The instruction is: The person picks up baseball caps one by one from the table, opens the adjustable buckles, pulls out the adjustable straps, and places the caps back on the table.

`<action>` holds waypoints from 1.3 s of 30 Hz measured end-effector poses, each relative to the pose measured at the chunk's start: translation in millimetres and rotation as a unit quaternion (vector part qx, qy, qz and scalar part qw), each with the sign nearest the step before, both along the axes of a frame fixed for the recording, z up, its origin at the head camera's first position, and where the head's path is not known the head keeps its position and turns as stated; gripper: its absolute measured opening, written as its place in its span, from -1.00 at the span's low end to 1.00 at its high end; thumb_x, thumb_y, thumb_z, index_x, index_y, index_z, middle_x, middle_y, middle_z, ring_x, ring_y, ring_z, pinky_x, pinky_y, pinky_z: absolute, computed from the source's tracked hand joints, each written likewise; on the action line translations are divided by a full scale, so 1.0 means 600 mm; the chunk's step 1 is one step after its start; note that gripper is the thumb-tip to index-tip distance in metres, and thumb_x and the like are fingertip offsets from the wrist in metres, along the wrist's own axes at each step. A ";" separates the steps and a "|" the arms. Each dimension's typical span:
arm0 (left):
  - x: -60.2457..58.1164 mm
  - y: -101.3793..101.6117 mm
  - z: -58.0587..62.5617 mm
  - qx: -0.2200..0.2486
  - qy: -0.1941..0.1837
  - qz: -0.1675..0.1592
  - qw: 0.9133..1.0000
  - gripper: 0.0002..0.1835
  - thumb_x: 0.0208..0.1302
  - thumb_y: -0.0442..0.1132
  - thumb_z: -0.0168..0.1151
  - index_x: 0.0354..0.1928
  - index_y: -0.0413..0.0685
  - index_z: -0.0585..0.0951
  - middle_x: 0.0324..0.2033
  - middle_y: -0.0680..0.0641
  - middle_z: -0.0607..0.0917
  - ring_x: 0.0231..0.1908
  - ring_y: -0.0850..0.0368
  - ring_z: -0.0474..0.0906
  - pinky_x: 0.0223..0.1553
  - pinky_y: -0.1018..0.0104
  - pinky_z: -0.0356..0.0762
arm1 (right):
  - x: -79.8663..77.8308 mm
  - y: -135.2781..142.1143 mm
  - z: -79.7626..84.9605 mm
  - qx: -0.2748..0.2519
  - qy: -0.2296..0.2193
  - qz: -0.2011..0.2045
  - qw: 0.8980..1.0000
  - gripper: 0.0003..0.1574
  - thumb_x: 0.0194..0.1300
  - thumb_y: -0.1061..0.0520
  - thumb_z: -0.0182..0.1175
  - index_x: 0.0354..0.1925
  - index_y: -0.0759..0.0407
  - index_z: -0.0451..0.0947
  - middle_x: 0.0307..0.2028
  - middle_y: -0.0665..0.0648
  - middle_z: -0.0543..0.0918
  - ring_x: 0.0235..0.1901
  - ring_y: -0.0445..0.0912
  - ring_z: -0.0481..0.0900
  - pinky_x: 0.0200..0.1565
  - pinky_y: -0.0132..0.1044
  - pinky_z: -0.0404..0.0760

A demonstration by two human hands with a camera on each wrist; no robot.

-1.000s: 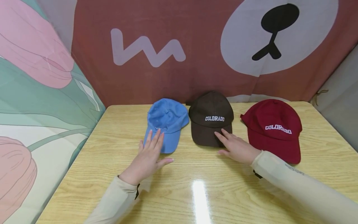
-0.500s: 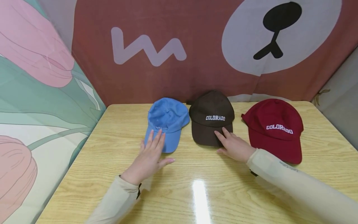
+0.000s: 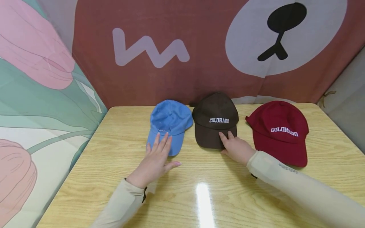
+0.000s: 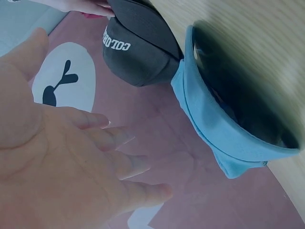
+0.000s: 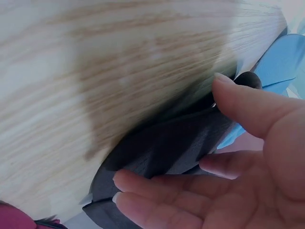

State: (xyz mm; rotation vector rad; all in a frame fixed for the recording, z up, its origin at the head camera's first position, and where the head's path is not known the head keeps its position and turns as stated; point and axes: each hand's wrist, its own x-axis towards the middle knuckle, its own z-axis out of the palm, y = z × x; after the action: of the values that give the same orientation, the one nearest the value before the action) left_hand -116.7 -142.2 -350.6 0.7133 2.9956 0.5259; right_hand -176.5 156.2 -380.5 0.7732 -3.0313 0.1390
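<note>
Three baseball caps lie in a row at the table's far side: a blue cap (image 3: 171, 115), a dark brown cap (image 3: 215, 109) lettered COLORADO, and a dark red cap (image 3: 280, 123) with the same word. My left hand (image 3: 154, 164) hovers with spread fingers over the blue cap's brim; the left wrist view shows its palm (image 4: 52, 167) holding nothing, apart from the blue cap (image 4: 214, 124). Over the brown cap's brim is my right hand (image 3: 236, 148), fingers loosely extended. In the right wrist view its thumb (image 5: 248, 105) lies near the brim's front edge; contact is unclear.
The caps rest on a wood-grain table (image 3: 176, 196), with a bright glare streak near its front. Behind hangs a reddish-brown cloth (image 3: 159, 82) with a bear face. A flower-print cloth (image 3: 51, 117) borders the left side, a grey one (image 3: 348, 95) the right.
My left hand has shifted slightly to the right over the blue brim. The right hand and forearm have drifted a little left at the brown brim. The caps stay in place.
</note>
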 end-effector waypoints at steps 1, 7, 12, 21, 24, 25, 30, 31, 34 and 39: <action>0.000 0.000 0.000 -0.001 -0.001 0.000 1.000 -0.05 0.29 0.09 0.24 0.45 -0.40 0.05 0.47 -0.33 -0.02 0.43 -0.39 -0.30 0.25 -0.47 -0.24 | 0.000 -0.001 0.000 0.004 0.001 -0.001 1.000 -0.16 0.15 0.12 0.42 0.24 0.52 0.32 0.01 0.73 0.41 -0.35 0.35 0.64 -0.28 0.06 0.64; -0.002 0.000 -0.002 0.002 -0.005 -0.001 1.000 -0.04 0.29 0.10 0.24 0.46 -0.39 0.04 0.47 -0.32 -0.03 0.44 -0.37 -0.31 0.25 -0.47 -0.24 | -0.001 -0.001 0.005 0.019 -0.020 -0.019 0.999 -0.19 0.20 0.21 0.35 0.27 0.58 0.25 0.00 0.79 0.38 -0.57 0.23 0.63 -0.45 0.00 0.64; -0.002 -0.002 -0.002 0.001 -0.005 -0.003 1.000 -0.02 0.29 0.13 0.22 0.46 -0.39 0.02 0.47 -0.31 -0.05 0.44 -0.37 -0.31 0.25 -0.46 -0.22 | 0.001 0.015 0.011 0.008 0.017 -0.031 0.999 -0.25 0.16 0.36 0.26 0.24 0.66 0.23 -0.09 0.77 0.44 -0.73 0.13 0.54 -0.63 -0.07 0.58; 0.000 -0.003 0.002 0.006 -0.011 -0.008 1.000 -0.03 0.31 0.12 0.21 0.46 -0.39 0.02 0.47 -0.32 -0.07 0.44 -0.34 -0.36 0.25 -0.47 -0.19 | -0.002 0.054 0.035 -0.083 0.021 -0.073 0.994 -0.38 0.11 0.42 0.08 0.14 0.72 0.24 -0.65 0.29 0.52 -0.72 0.01 0.49 -0.64 -0.07 0.52; 0.000 -0.004 0.002 0.008 -0.013 -0.009 1.000 -0.04 0.31 0.11 0.21 0.46 -0.39 0.02 0.47 -0.33 -0.07 0.44 -0.35 -0.35 0.25 -0.47 -0.18 | -0.002 0.065 0.047 -0.114 0.000 -0.088 0.990 -0.51 0.14 0.42 0.01 0.05 0.66 0.27 -0.54 0.36 0.57 -0.62 0.06 0.55 -0.55 -0.01 0.55; 0.000 -0.004 0.001 0.007 -0.012 -0.010 1.000 -0.04 0.31 0.11 0.21 0.46 -0.39 0.03 0.47 -0.33 -0.06 0.44 -0.36 -0.34 0.24 -0.47 -0.17 | -0.001 0.069 0.050 -0.124 -0.004 -0.091 0.988 -0.54 0.14 0.42 0.00 0.02 0.65 0.27 -0.51 0.39 0.57 -0.60 0.07 0.55 -0.53 0.00 0.55; 0.000 -0.004 -0.002 0.006 -0.002 -0.016 1.000 -0.06 0.31 0.08 0.23 0.45 -0.41 0.06 0.47 -0.34 -0.02 0.43 -0.39 -0.29 0.23 -0.47 -0.13 | 0.001 0.089 0.061 -0.176 -0.009 -0.114 0.978 -0.65 0.22 0.41 -0.10 -0.03 0.58 0.26 -0.50 0.42 0.54 -0.59 0.11 0.51 -0.53 0.02 0.51; 0.000 -0.004 -0.002 0.007 -0.003 -0.016 1.000 -0.06 0.31 0.08 0.22 0.45 -0.40 0.06 0.47 -0.34 -0.02 0.44 -0.37 -0.29 0.24 -0.47 -0.13 | 0.002 0.094 0.063 -0.186 -0.007 -0.119 0.975 -0.66 0.23 0.41 -0.11 -0.02 0.58 0.26 -0.49 0.44 0.54 -0.58 0.12 0.51 -0.51 0.05 0.52; 0.000 -0.005 -0.004 0.017 0.004 -0.018 1.000 -0.07 0.32 0.09 0.21 0.45 -0.40 0.06 0.47 -0.32 0.00 0.45 -0.31 -0.27 0.26 -0.44 -0.12 | 0.005 0.106 0.068 -0.216 -0.009 -0.135 0.967 -0.62 0.28 0.39 -0.13 0.04 0.59 0.27 -0.38 0.53 0.56 -0.50 0.19 0.55 -0.40 0.15 0.55; 0.000 -0.006 -0.004 0.037 0.021 -0.021 0.999 -0.09 0.34 0.10 0.19 0.45 -0.40 0.07 0.46 -0.30 0.03 0.46 -0.24 -0.19 0.28 -0.37 -0.06 | 0.013 0.120 0.076 -0.258 -0.040 -0.160 0.952 -0.57 0.35 0.34 -0.15 0.14 0.56 0.26 -0.14 0.62 0.54 -0.24 0.31 0.59 -0.15 0.27 0.52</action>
State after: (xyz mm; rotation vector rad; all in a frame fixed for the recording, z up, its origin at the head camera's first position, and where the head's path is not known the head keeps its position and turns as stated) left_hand -116.8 -145.7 -353.1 0.8013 3.0055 0.6296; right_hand -168.4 228.0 -335.2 0.2382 -2.9166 0.9239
